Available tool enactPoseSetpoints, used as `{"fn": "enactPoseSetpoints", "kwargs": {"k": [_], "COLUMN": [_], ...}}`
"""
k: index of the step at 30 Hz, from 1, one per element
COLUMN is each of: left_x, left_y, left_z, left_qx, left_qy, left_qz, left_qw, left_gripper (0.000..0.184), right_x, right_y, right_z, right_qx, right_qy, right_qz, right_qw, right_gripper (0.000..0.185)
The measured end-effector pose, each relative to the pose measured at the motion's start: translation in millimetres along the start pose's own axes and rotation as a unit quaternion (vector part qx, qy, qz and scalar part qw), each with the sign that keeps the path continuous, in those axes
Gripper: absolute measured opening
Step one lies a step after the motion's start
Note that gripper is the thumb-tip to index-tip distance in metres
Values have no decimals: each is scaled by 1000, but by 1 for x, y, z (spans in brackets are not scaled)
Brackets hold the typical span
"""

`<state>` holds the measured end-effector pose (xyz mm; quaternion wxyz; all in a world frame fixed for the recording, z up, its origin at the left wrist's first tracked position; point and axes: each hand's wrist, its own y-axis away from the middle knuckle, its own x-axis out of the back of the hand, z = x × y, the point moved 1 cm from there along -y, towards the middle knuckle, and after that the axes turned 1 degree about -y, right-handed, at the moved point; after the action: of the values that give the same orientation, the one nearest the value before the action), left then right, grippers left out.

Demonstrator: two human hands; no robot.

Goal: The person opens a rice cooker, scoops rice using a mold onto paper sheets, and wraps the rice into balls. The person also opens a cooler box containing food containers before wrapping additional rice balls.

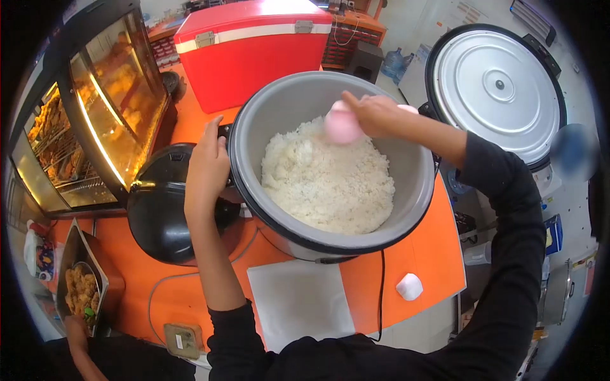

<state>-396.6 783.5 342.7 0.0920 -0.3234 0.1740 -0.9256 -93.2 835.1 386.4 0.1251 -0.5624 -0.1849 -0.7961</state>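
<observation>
A large rice cooker [416, 190] with a grey inner pot stands before me, partly filled with white rice [327, 184]. My right hand [378, 116] is over the pot, closed around a pink rice scoop [343, 126]. Motion blurs the scoop, and its rounded end is at the far part of the rice. My left hand [208, 159] lies against the cooker's left side by the black handle, fingers stretched upward. Its palm side is hidden. The cooker's round metal lid [499, 95] stands raised at the right.
A red cooler box [254, 70] is behind the cooker. At left are a lit food warmer [95, 120], a black round pot [162, 216] and a metal tray [108, 273] with fried pieces and another person's hand [76, 333]. White paper sheets [302, 301] and a white lump [410, 287] lie in front.
</observation>
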Motion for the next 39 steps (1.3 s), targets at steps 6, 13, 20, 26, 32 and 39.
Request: {"fn": "enactPoseSetpoints", "kwargs": {"k": [6, 13, 20, 26, 32, 39], "left_x": [3, -12, -9, -4, -4, -14], "left_y": [5, -3, -2, 4, 5, -3], "left_z": [6, -28, -20, -12, -9, -33], "left_qx": [21, 64, 115, 83, 89, 62], "left_qy": [35, 142, 98, 58, 53, 76], "left_qz": [24, 72, 93, 121, 139, 130], "left_qw": [999, 985, 984, 987, 985, 987], "left_gripper": [33, 30, 30, 34, 39, 33], "right_x": [-68, -56, -50, -39, -18, -8], "right_y": [-46, -54, -20, 53, 62, -2], "right_z": [-3, 6, -17, -64, -43, -27], "right_qx": [-40, 2, 67, 115, 294, -45], "right_qy": [141, 113, 68, -72, -176, -383], "right_qz": [144, 19, -76, -180, -108, -290], "right_qw": [979, 993, 993, 974, 933, 876], "right_gripper": [26, 12, 16, 28, 28, 38]}}
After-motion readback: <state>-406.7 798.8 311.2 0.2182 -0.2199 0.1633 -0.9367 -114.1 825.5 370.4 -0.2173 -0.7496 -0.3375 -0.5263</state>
